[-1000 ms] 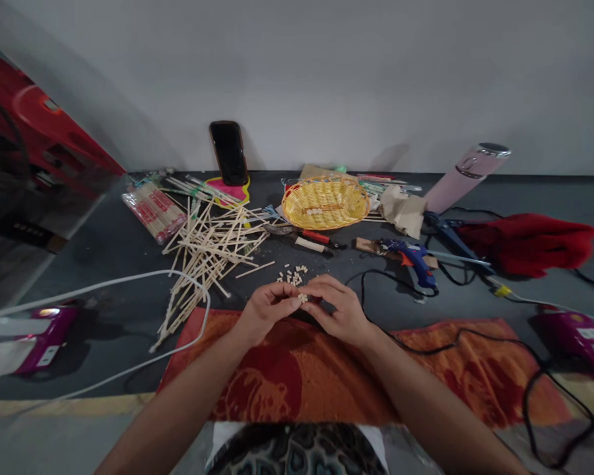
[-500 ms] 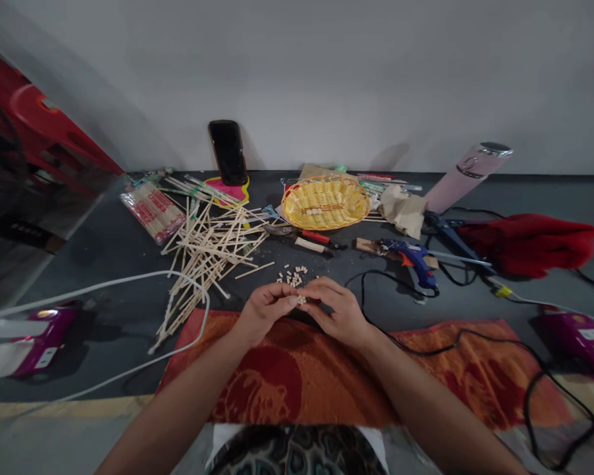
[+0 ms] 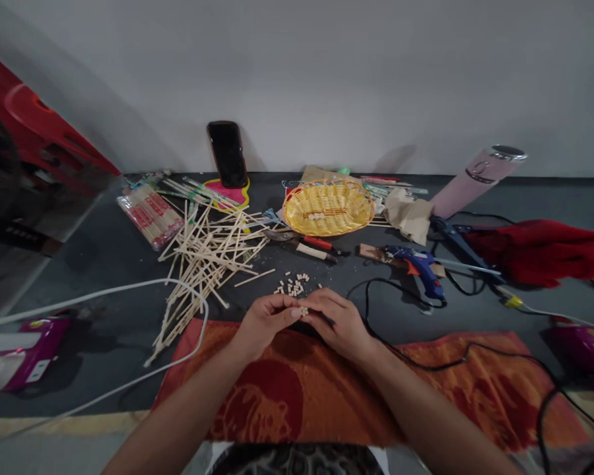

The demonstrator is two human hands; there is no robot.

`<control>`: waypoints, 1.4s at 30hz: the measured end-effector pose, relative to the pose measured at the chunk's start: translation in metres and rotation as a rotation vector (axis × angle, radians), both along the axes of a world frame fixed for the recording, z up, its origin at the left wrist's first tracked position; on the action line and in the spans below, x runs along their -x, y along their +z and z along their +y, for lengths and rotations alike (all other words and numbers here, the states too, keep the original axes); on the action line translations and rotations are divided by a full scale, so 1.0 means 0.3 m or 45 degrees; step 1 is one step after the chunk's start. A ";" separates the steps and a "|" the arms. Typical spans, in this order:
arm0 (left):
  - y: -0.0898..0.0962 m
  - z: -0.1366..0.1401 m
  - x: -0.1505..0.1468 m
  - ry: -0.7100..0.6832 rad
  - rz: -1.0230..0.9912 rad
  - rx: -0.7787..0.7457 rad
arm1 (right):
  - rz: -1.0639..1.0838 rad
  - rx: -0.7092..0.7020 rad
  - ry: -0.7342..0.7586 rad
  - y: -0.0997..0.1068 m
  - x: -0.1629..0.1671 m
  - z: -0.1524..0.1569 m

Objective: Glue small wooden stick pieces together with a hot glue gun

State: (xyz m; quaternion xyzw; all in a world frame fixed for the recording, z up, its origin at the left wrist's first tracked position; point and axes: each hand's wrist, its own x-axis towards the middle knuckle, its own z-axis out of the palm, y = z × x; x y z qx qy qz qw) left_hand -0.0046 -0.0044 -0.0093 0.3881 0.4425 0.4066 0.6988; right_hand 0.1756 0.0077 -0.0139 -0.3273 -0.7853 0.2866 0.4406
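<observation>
Between my left hand and my right hand is a small cluster of short wooden stick pieces. Fingertips of both hands close on it from either side, above the near edge of the orange towel. Several loose cut pieces lie on the dark table just beyond my fingers. Farther back are pliers with red and white handles and a yellow woven basket, which has a few small clusters in it. The undersides of my fingers are hidden.
A heap of wooden sticks spreads to the left, by a packet of chopsticks. A phone leans on the wall. To the right lie a blue glue gun, its black cable, a red cloth and a pink flask.
The view has shifted slightly, so things sit a little lower in it. Both hands keep hold of the small cluster, in nearly the same pose.
</observation>
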 end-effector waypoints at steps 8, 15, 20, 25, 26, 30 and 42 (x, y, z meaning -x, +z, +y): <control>-0.017 -0.001 0.010 -0.016 -0.106 -0.019 | 0.081 0.004 -0.024 0.006 0.028 -0.019; -0.008 -0.001 0.012 -0.052 -0.122 0.002 | 0.062 -0.017 0.007 -0.002 0.029 -0.023; -0.006 0.005 -0.002 0.023 -0.007 -0.071 | 0.031 0.057 -0.001 -0.010 0.015 -0.006; 0.001 0.029 0.012 0.180 -0.081 -0.037 | 0.070 0.154 -0.256 0.014 -0.019 0.022; 0.003 0.033 0.016 0.213 -0.103 -0.035 | 0.067 0.167 -0.323 0.023 -0.031 0.035; 0.009 0.040 0.025 0.238 -0.149 -0.077 | -0.093 0.097 -0.444 0.069 -0.097 0.144; 0.004 0.035 0.024 0.151 -0.072 -0.085 | -1.036 -0.007 -0.584 0.072 -0.164 0.621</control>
